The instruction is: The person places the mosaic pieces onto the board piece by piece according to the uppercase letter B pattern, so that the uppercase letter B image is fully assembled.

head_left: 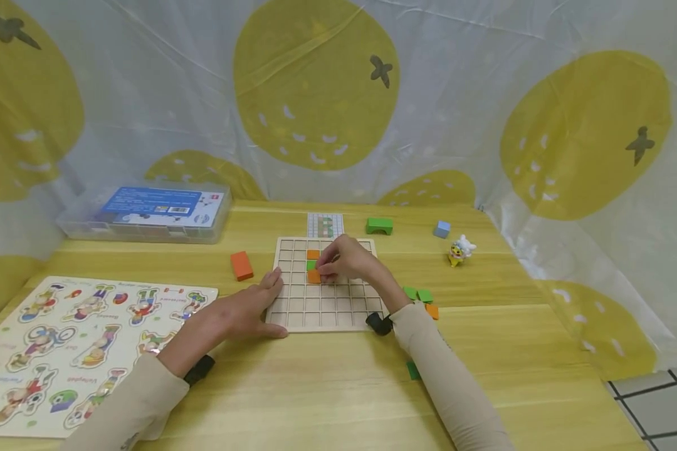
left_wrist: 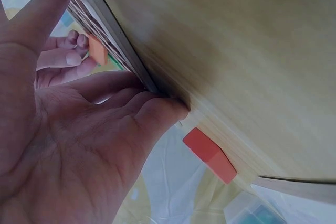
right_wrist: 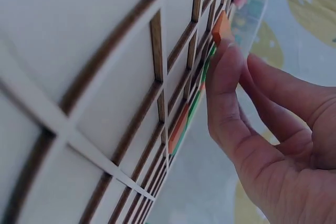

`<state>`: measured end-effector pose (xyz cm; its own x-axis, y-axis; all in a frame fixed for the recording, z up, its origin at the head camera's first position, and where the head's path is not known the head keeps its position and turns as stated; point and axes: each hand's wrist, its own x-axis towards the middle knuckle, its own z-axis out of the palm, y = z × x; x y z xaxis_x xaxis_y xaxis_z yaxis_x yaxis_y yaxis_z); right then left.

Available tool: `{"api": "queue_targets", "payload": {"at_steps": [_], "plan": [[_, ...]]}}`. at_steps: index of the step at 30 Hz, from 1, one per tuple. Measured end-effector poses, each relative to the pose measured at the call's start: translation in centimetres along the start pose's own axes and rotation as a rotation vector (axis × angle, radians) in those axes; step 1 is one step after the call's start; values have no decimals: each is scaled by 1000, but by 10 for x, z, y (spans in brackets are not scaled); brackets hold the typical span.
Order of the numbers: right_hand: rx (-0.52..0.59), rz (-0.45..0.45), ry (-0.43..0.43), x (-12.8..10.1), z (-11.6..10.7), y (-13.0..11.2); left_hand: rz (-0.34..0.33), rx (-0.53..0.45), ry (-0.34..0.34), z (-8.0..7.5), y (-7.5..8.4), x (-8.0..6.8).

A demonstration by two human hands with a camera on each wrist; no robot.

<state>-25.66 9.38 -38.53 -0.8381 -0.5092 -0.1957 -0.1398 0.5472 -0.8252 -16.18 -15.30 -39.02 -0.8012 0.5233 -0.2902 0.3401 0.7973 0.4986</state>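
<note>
A wooden grid board (head_left: 293, 318) lies on the table with its square cells facing up. My left hand (head_left: 251, 308) rests along the board's left edge, its thumb by the near left corner. Thumb and fingertips of my right hand (head_left: 346, 258) pinch an orange square tile (right_wrist: 221, 27), which sits tilted over the board in the right wrist view. Just beyond that tile, a green tile (head_left: 311, 265) and another orange tile (head_left: 313, 254) lie in one column of cells. A small printed pattern card (head_left: 325, 224) lies behind the board.
Left of the board are an orange block (head_left: 241, 265), a picture puzzle board (head_left: 98, 351) and a clear plastic case (head_left: 146, 233). A green arch block (head_left: 379, 225), blue cube (head_left: 442, 229) and small figurine (head_left: 459, 250) stand behind to the right. Loose green tiles (head_left: 424, 295) lie beside the right forearm.
</note>
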Motion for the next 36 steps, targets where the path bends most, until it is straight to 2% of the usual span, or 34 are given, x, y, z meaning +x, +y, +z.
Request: {"api": "queue_targets", "payload": {"at_steps": [5, 13, 19, 23, 27, 31, 36], "plan": [[-40, -25, -10, -1, 0, 2, 3, 4, -5, 0, 0, 1], [-24, -55, 2, 0, -1, 6, 0, 6, -4, 1, 0, -1], [-40, -98, -13, -6, -9, 10, -5, 6, -4, 1, -1, 0], [-57, -196, -39, -15, -23, 17, -1, 14, -3, 0, -1, 0], [-77, -298, -77, -33, -48, 30, 15, 11, 5, 0, 0, 0], [-123, -299, -74, -56, -74, 49, 20, -7, 8, 1, 2, 0], [-148, -256, -75, -82, -93, 81, 13, -7, 4, 0, 1, -2]]}}
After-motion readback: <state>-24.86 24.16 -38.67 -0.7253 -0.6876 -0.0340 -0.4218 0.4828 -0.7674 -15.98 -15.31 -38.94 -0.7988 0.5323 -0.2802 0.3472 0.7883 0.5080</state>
